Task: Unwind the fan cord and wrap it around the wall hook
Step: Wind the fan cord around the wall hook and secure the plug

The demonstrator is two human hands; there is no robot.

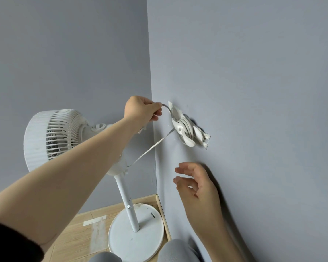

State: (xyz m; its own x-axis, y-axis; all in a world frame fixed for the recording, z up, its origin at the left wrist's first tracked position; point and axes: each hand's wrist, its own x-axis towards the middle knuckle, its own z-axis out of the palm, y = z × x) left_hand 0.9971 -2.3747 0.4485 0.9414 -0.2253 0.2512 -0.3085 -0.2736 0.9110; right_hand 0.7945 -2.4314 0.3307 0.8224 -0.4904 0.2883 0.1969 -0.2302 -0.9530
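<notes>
A white pedestal fan (51, 137) stands in the corner on a round base (136, 237). Its flat white cord (151, 147) runs from the fan's neck up to a white wall hook (186, 129) on the right wall, where several loops are wound. My left hand (142, 110) pinches the cord's free stretch just left of the hook, at hook height. My right hand (195, 184) hovers below the hook near the wall, fingers spread and holding nothing.
Two grey walls meet in a corner (152, 110) behind the fan. Wooden flooring (78, 231) with a strip of pale tape lies below. My grey-clad knees (176, 250) are at the bottom edge beside the fan base.
</notes>
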